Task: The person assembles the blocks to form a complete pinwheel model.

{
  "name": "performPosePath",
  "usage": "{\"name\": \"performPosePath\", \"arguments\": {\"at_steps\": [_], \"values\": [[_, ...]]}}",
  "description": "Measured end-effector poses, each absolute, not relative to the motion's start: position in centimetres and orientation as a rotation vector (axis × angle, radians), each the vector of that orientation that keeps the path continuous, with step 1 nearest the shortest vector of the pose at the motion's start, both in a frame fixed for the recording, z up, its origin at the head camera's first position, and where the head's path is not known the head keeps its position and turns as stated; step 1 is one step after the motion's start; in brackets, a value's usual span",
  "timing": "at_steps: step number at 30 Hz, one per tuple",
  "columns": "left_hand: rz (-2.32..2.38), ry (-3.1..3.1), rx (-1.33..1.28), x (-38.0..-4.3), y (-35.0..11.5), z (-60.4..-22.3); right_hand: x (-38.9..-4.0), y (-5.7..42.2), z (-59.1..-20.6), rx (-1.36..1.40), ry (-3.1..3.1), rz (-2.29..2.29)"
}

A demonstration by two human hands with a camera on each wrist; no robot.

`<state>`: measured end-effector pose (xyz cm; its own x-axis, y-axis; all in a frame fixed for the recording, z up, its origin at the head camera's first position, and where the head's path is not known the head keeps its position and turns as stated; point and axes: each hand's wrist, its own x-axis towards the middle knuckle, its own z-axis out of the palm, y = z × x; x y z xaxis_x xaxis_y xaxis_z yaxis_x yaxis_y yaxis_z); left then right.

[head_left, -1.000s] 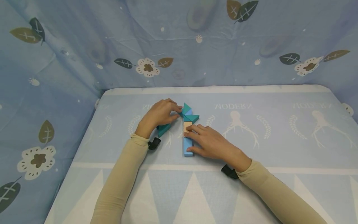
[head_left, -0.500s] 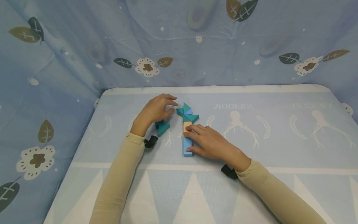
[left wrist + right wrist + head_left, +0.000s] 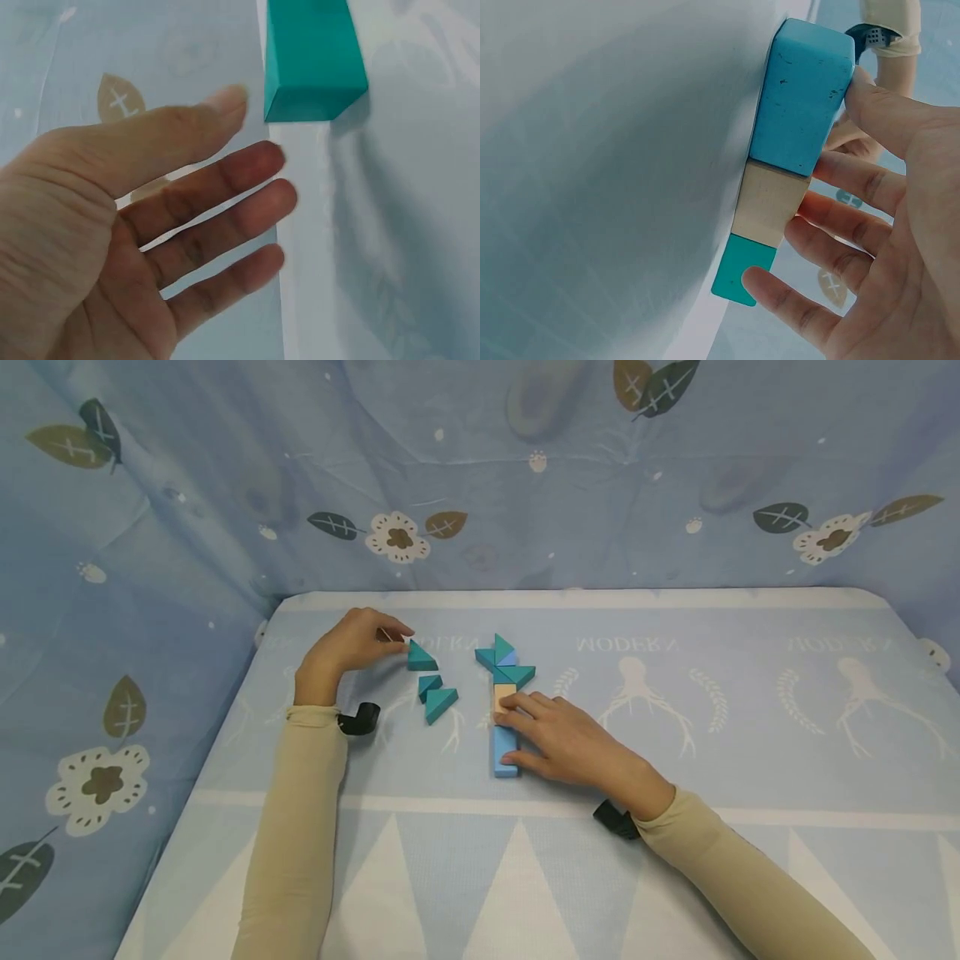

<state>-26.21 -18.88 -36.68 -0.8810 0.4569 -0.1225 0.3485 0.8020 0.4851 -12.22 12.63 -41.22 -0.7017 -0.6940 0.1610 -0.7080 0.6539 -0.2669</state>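
Both left hand [image 3: 351,647] and right hand [image 3: 558,739] have fingers apart, and a bump from the right could bend the block row [image 3: 504,692].

Head view high, wrist views close

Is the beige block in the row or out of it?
In: the beige block lies between the blue block and green block.

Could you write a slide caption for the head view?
Left hand beside three loose teal triangular blocks; right hand touching beige block and blue block of a pinwheel-like figure.
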Motion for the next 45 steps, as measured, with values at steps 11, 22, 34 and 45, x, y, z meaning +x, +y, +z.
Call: {"name": "performPosePath", "arguments": {"at_steps": [11, 22, 34, 45], "values": [[0.720, 2.699, 0.619, -26.6, -19.1, -37.0, -12.3, 12.7, -41.0, 1.192, -2.816, 0.503], [0.725, 2.688, 0.643, -26.4, -18.7, -37.1, -12.3, 12.6, -41.1, 1.194, -2.815, 0.517], [0.465, 2.777, 0.354, -25.5, -16.4, -36.8, -12.2, 12.6, -41.2, 1.189, -2.821, 0.507], [0.521, 2.653, 0.641, -25.4, -15.2, -36.8, -12.2, 12.6, -41.1, 1.189, -2.827, 0.506]]}}
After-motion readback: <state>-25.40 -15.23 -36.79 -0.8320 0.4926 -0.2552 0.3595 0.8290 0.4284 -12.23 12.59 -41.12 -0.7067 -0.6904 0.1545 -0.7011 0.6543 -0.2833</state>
